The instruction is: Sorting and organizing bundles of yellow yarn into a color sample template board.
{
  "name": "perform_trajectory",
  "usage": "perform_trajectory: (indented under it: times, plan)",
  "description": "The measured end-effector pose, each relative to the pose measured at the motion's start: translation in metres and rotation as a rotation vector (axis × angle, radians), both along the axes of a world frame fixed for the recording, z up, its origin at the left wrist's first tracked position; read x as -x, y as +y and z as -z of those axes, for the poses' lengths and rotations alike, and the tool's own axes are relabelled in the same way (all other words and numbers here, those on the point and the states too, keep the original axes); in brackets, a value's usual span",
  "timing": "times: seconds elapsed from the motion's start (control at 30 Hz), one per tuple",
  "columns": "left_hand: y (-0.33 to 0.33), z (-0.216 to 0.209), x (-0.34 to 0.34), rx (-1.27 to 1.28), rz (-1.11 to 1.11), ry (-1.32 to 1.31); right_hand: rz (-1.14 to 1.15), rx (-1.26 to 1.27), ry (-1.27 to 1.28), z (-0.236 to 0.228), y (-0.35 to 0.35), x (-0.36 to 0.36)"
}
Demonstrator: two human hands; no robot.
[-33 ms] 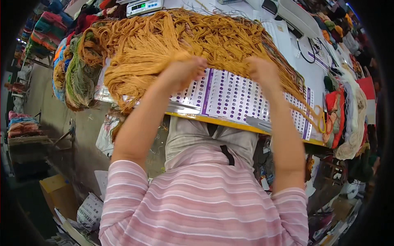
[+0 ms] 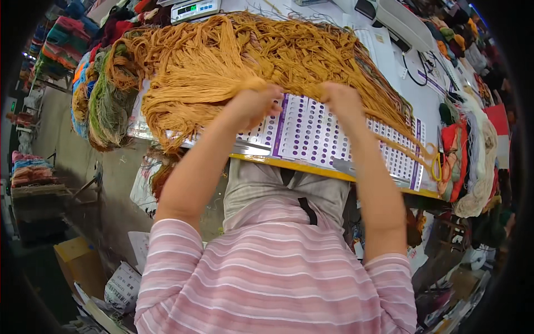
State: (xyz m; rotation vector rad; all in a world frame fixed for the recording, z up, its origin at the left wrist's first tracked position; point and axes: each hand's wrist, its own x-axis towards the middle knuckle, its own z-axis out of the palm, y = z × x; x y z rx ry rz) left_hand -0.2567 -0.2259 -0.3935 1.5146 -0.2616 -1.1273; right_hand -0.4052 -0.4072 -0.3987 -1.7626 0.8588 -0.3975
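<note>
Two hands close on one bundle of orange yarn [image 2: 267, 61] at the near side of the surface [image 2: 411, 100]: the left hand [image 2: 253, 106] has its grip shut around a gathered hank, and the right hand [image 2: 340, 100] pinches strands just beside it, with only a short stretch of yarn between the two. The bundle's long axis runs left to right across the surface, fanning out beyond the hands toward the far edge and trailing down to the right as a thin tail near the yellow edge. Most of the mass lies to the left of the grip, so the left hand is nearer the bulk. Under the hands lies a white chart with rows of purple dots [image 2: 311, 131]. A green-brown skein [image 2: 108, 103] hangs off the left end, a scale [image 2: 194, 8] stands beyond the yarn, and red and cream skeins [image 2: 467, 156] crowd the right end.
</note>
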Motion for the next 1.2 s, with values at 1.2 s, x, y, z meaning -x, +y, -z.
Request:
perform_trajectory:
  times: [1.2]
  plan:
    - [-0.034, 0.037, 0.011, -0.127, -0.013, -0.001, -0.012, 0.271, 0.087, 0.053, 0.046, -0.036]
